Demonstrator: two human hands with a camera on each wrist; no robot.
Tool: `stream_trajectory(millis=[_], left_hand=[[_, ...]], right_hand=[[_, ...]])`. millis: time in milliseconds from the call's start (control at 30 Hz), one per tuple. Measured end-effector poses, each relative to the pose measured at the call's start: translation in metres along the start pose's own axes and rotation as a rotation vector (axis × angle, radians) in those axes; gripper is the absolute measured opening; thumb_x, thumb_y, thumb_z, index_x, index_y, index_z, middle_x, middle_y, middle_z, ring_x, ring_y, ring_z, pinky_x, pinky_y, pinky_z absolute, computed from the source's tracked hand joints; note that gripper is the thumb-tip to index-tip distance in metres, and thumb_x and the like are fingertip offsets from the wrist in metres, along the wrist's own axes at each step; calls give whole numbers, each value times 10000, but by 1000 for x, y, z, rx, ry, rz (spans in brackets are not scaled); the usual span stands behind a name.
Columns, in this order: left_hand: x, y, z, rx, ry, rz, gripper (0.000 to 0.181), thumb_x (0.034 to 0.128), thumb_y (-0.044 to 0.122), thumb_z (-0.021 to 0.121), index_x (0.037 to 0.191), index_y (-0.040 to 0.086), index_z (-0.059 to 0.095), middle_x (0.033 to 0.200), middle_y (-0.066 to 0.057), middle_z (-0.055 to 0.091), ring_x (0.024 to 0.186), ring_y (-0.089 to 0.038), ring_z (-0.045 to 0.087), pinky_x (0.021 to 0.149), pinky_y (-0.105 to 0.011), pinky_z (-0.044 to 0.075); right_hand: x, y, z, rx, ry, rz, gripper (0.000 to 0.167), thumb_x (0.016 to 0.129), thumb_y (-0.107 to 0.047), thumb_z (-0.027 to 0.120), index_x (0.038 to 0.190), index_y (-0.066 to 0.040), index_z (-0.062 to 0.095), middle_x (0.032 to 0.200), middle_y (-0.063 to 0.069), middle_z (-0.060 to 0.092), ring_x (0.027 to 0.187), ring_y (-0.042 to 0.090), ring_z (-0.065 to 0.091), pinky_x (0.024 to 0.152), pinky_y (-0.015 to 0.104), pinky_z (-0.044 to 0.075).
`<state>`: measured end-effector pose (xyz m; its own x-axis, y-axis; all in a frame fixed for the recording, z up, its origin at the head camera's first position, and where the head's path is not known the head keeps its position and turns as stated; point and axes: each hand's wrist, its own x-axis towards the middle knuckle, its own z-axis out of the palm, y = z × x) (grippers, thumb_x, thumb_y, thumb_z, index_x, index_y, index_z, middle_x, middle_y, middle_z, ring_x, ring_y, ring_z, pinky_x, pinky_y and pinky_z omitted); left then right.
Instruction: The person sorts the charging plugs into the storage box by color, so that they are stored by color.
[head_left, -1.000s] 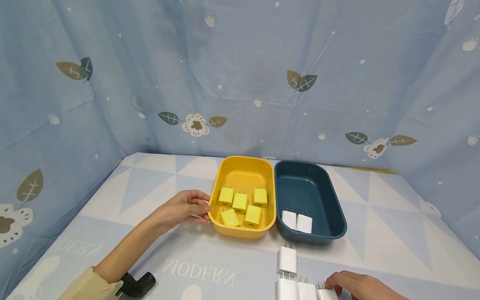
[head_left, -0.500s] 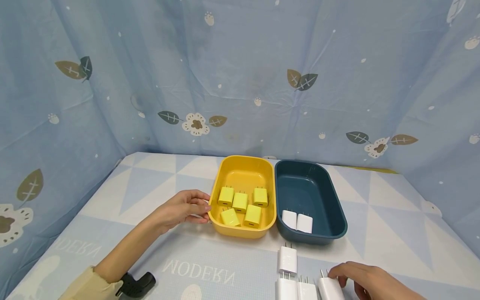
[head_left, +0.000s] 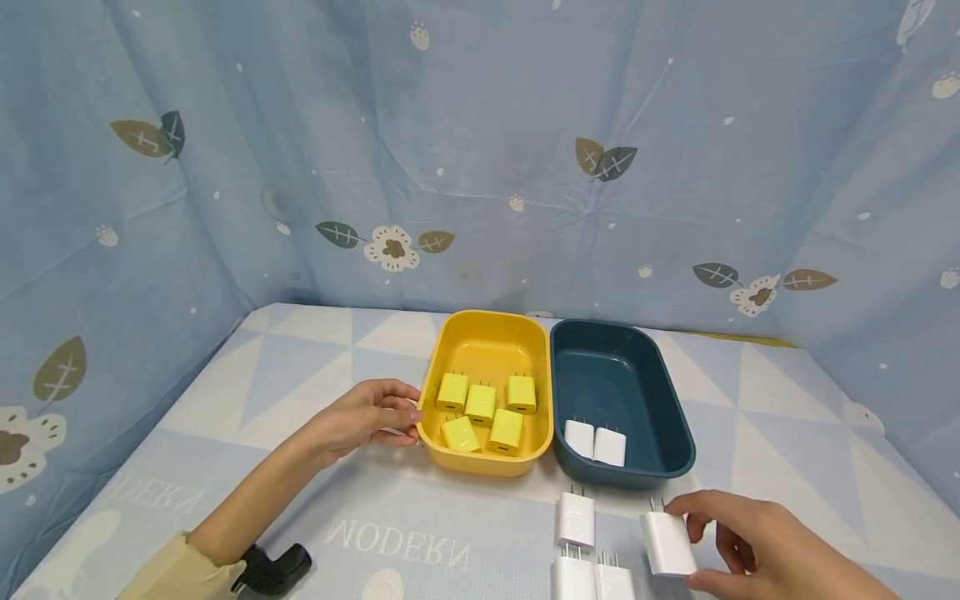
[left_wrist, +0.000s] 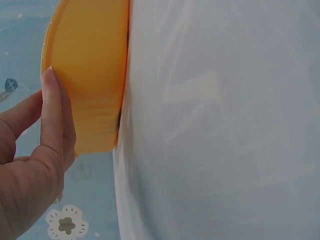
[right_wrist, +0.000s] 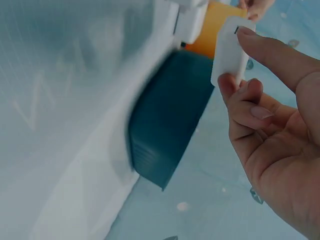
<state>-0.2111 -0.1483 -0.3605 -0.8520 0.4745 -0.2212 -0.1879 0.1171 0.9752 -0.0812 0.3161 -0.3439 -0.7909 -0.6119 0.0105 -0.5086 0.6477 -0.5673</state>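
Currently, the right grip pinches one white charger between thumb and fingers, applied at opposite ends, with the prongs directed away from the person. This charger is located in front of the blue tray, to the right of three loose white chargers on the counter; two of these are cut off by the lower edge of the head view. The left grip is positioned at the left side of the yellow tray, fingers touching the rim; whether they pinch it cannot be told. Five yellow chargers occupy the near half of the yellow tray. Two seated white chargers stand side by side at the near end of the blue tray. A patterned blue curtain hangs behind the counter.
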Motion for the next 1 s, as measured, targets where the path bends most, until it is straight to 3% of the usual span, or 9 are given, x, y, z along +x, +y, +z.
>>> stream_trajectory(millis=[200,367,633,800,1000], left_hand=[[-1,0,0,0,-4,-2,459,941,45,665,1286,-155,436,1026,-198,621,817,-218,677,819,-383,595],[-1,1,0,2,-2,-2,460,943,49,664,1288,-152,435,1016,-185,622,818,-217,677,815,-378,596],[-1,2,1,0,-5,-5,457,946,44,657,1291,-154,431,1032,-200,618,821,-216,678,821,-380,594],[0,3,1,7,5,-9,455,947,47,657,1291,-151,434,1028,-194,617,822,-217,677,817,-374,596],[0,2,1,3,7,-14,455,944,45,660,1290,-149,435,1020,-183,621,819,-218,677,822,-383,593]], right_hand=[[7,-2,-15,-105,210,-75,466,788,-167,844,1188,-148,605,891,-172,524,584,-37,431,462,138,374],[17,0,-28,-186,344,-43,509,721,-140,885,1156,-194,627,880,-183,529,577,-17,440,469,137,352],[36,16,-44,-189,329,102,433,784,-194,851,1156,-135,638,870,-146,572,586,32,478,478,198,390],[50,21,-49,-184,267,185,441,794,-238,843,1160,-110,633,856,-112,616,577,45,475,487,221,410],[57,24,-46,-145,209,213,440,790,-246,847,1141,-94,630,846,-100,610,571,54,453,492,227,398]])
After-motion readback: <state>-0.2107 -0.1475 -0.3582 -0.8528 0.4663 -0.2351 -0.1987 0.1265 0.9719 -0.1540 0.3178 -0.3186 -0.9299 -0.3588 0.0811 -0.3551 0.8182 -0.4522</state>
